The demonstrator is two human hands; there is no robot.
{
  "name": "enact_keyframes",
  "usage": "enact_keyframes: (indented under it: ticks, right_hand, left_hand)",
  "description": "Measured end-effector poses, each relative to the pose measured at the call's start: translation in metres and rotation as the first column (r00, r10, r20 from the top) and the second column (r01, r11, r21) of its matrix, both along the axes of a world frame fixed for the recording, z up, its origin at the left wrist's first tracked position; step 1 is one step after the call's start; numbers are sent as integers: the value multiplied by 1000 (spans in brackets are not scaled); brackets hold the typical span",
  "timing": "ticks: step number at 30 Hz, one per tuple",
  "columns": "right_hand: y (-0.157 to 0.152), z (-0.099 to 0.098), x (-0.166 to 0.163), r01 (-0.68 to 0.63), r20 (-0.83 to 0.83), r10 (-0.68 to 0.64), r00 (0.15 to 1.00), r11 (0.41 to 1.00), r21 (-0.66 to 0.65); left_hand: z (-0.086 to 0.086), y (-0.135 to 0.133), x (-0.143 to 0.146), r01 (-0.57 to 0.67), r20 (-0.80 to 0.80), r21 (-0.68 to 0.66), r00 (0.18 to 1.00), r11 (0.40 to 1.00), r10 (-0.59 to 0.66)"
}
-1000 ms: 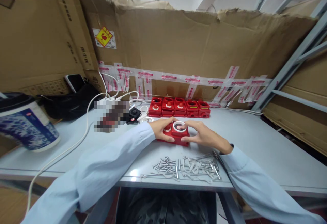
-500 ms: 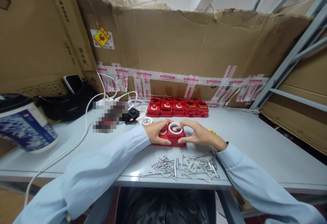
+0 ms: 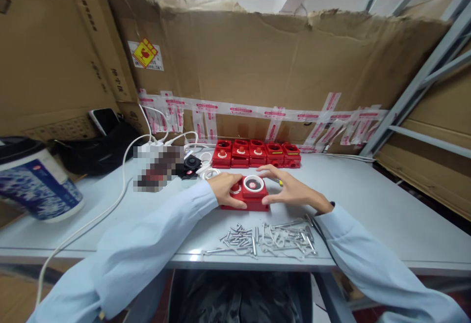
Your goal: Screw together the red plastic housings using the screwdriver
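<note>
In front of me on the table lies a red housing [image 3: 253, 204] with a raised square section on its right half. A white ring [image 3: 253, 191] sits on that section around a dark disc with a red-and-white centre. My left hand [image 3: 225, 189] is wrapped round the housing's left end, thumb along the front and fingers behind, and partly covers a round red knob [image 3: 235, 186]. Curved with thumb and fingers apart, my right hand [image 3: 292, 190] is at the housing's right side. Its thumb tip is close to the right edge; whether it touches, I cannot tell.
Similar red housings [image 3: 257, 156] stand in a row behind. Loose screws [image 3: 238, 236] and metal pieces [image 3: 287, 237] lie near the front edge. White rings [image 3: 210, 173] and black parts [image 3: 191, 162] are left of centre. A cup [image 3: 44, 185] and white cable [image 3: 119, 198] occupy the left.
My right hand's fingers have lifted off the disc inside the white ring and moved right, spreading apart. My left hand keeps its hold on the housing.
</note>
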State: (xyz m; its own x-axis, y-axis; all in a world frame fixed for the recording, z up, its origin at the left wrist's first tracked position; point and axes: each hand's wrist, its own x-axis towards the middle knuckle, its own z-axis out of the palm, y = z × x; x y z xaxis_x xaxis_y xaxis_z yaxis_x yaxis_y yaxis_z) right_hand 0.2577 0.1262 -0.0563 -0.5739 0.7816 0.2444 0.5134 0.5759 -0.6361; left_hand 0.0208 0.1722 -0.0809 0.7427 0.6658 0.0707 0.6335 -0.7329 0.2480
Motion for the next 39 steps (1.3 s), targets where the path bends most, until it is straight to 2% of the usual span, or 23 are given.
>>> enact_keyframes:
  ticks: [4,10,18,23,26,29,32,35,39]
  right_hand:
    - [-1,12,10,40,21,-41,999,999,29]
    - [2,0,6,-25,56,29,998,997,-70]
    - [6,-1,4,30,144,-31,989,999,11]
    - [6,1,6,31,166,-31,986,1000,4]
    - [7,6,17,69,224,-68,972,998,2]
    - [11,10,38,224,331,-215,919,975,11]
    - [18,7,58,395,519,-348,781,918,22]
    - [25,-2,67,437,593,-360,720,899,15]
    - [28,-9,62,436,630,-363,686,899,42]
  left_hand:
    - [5,-2,1,4,-43,3,999,1000,-4]
    - [7,-2,2,-30,-73,-5,997,1000,29]
    - [8,-1,5,-44,-99,-8,994,999,43]
    - [12,-3,6,-50,-146,11,988,999,52]
    - [13,-4,7,-63,-152,9,986,998,64]
    - [15,-5,7,-77,-175,13,982,997,78]
    - [17,-7,8,-89,-194,24,977,996,92]
    - [19,-9,8,-94,-201,27,975,995,97]
    - [21,-10,8,-106,-211,25,971,994,109]
